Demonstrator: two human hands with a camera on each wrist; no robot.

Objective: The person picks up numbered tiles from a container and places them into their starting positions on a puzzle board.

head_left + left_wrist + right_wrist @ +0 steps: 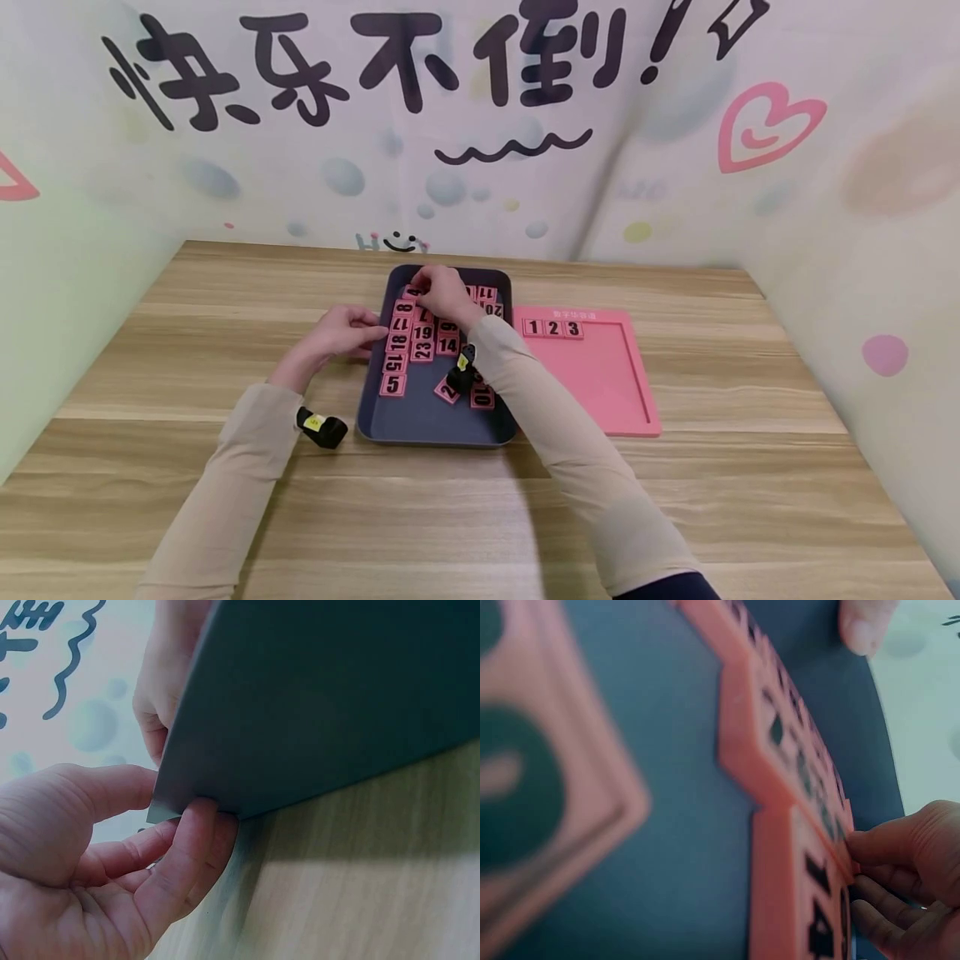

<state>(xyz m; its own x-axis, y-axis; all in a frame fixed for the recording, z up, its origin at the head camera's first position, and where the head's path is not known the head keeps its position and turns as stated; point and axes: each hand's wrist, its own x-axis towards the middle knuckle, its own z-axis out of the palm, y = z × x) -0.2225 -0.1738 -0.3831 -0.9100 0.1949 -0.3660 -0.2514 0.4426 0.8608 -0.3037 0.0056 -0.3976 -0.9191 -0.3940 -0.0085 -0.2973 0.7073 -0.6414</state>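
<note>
A dark grey tray (423,421) holds several pink number tiles (422,333). My left hand (341,332) grips its left edge; in the left wrist view the thumb lies at the rim and the fingers press the outer wall (300,697). Inside the tray, near the far left corner, my right hand (447,293) pinches a pink tile marked 4 (410,292). The right wrist view shows its thumb and fingers (900,840) at the far end of a tile row, past a tile marked 14 (817,907). My right forearm covers some tiles on the tray's right side.
Right beside the tray lies a pink board (600,375) with a raised rim. Tiles 1, 2 and 3 (552,328) sit in a row at its upper left. Both stand on a wooden table (360,517), with a printed wall sheet (495,200) behind.
</note>
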